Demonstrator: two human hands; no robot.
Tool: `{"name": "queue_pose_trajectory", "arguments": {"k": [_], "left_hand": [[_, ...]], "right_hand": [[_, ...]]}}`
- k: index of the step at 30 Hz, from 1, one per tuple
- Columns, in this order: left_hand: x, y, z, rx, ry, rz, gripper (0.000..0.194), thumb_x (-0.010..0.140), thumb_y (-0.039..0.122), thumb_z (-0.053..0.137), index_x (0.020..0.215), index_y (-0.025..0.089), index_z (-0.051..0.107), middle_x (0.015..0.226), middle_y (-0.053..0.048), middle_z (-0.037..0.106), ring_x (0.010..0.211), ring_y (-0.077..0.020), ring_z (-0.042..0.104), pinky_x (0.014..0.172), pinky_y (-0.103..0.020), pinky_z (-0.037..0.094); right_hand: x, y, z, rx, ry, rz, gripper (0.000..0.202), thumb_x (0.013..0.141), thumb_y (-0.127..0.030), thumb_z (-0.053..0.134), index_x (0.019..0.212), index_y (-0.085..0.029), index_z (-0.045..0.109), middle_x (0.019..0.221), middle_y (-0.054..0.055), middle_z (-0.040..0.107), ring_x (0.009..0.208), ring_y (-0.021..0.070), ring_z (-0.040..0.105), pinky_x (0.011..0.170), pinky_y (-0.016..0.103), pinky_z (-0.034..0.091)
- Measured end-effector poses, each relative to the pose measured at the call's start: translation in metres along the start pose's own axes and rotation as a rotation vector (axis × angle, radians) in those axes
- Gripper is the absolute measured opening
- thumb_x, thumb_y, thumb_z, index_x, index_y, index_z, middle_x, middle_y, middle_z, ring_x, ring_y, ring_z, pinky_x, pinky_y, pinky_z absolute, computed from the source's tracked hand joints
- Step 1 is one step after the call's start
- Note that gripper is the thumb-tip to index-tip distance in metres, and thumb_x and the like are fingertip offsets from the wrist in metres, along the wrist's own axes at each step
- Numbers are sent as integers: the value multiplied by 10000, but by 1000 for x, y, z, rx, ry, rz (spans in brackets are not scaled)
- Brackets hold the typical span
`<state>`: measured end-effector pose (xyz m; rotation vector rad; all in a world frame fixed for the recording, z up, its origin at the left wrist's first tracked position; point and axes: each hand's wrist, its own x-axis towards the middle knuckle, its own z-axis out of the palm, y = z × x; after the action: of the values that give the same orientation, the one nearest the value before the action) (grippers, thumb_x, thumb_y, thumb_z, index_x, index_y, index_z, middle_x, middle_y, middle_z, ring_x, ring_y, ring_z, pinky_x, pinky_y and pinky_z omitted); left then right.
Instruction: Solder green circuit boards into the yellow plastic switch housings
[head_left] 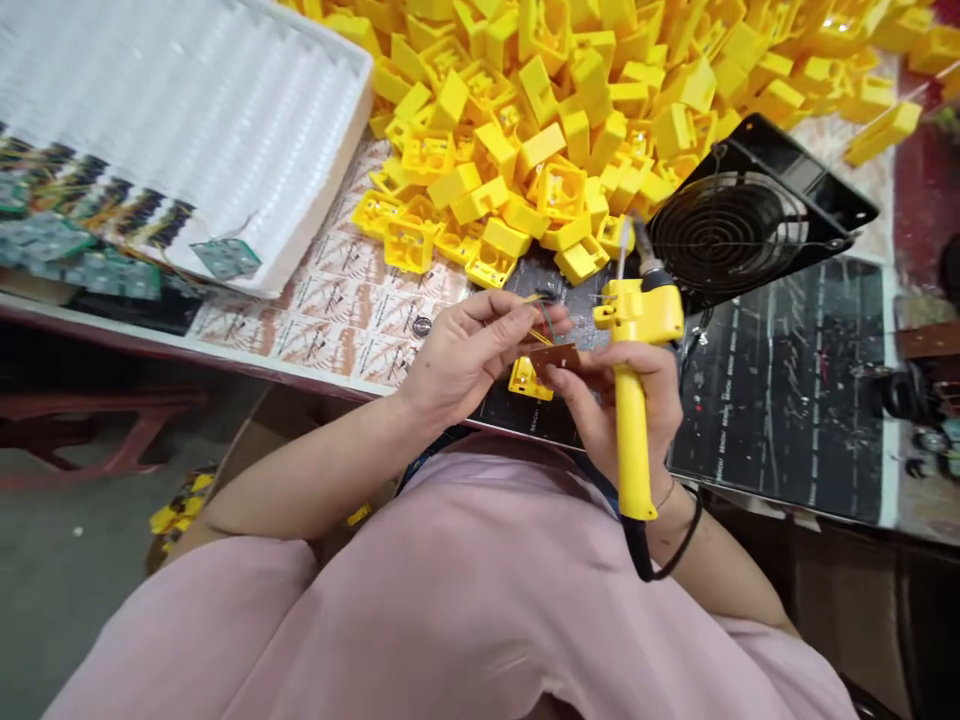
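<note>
Thin coloured wires [541, 318] are pinched between the thumb and fingers of my left hand [476, 350]. My right hand [637, 400] is wrapped round a yellow soldering gun [634, 430], its tip pointing away from me, and its thumb and fingers also hold a small brown circuit board [556, 357]. The board is close to the fingers of my left hand. Just below the board, a yellow plastic housing [530, 380] lies on the black mat [499, 408].
A large heap of yellow housings [540, 150] covers the back of the table. A black fan [757, 210] stands at the right. On the left, a white foam tray [300, 200] lies beside green circuit boards [225, 257] with wires. A small round metal part [421, 326] is near the table edge.
</note>
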<state>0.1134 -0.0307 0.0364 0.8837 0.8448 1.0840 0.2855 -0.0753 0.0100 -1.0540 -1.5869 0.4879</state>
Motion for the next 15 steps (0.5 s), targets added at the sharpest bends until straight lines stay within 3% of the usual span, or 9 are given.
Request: {"name": "queue_pose_trajectory", "arguments": {"k": [3,5,6,7,9,11,13,15], "left_hand": [[-6,1,-10,109,27,-22,513,683,579,983,743,196,646,790,0,760,679,-131,709,629,-244,592],[-11,8,-19,318,-16,-60,467,779,586,907,688,198,666,595,22,650,486,-95,548,460,-218,437],[-13,13,-22,449,-24,-33,443,842,573,855,673,202,681,564,19,627,468,-100,519,448,-233,414],[-15,18,-24,577,-15,38,416,893,548,809,677,208,704,590,3,654,506,-118,555,486,-255,453],[-17,24,-22,740,20,248,333,934,498,776,754,218,772,796,-43,777,753,-177,712,729,-315,600],[-15,24,-16,716,-11,351,280,944,494,781,890,223,825,1073,-70,834,1059,-230,765,1008,-382,611],[-11,17,-7,542,-67,266,337,968,550,760,982,221,831,1175,-76,834,1160,-257,767,1078,-423,605],[-6,7,2,315,-77,122,391,953,606,773,975,217,810,1127,-69,841,1109,-262,791,1004,-425,645]], "right_hand": [[3,-3,-11,-102,55,-90,348,935,-151,815,1182,-306,625,996,-35,750,786,154,788,718,268,697],[6,-6,-18,-204,59,-153,381,931,-143,823,1203,-320,624,970,-44,765,779,161,792,717,273,699],[8,-8,-21,-252,54,-192,384,931,-151,828,1206,-317,618,956,-51,771,769,159,795,707,267,697],[9,-10,-22,-287,48,-231,379,932,-162,833,1203,-308,611,947,-58,776,759,156,798,695,257,694],[10,-12,-22,-315,34,-283,370,930,-171,843,1188,-285,603,943,-65,787,750,152,804,685,241,687],[10,-14,-19,-313,26,-311,373,918,-161,854,1175,-268,606,932,-64,795,739,151,805,674,231,679],[9,-13,-13,-312,15,-319,370,917,-150,852,1175,-264,612,916,-63,798,714,149,800,658,227,670],[7,-11,-9,-303,-3,-303,348,930,-178,848,1175,-277,622,900,-65,792,675,146,786,640,235,666]]}}
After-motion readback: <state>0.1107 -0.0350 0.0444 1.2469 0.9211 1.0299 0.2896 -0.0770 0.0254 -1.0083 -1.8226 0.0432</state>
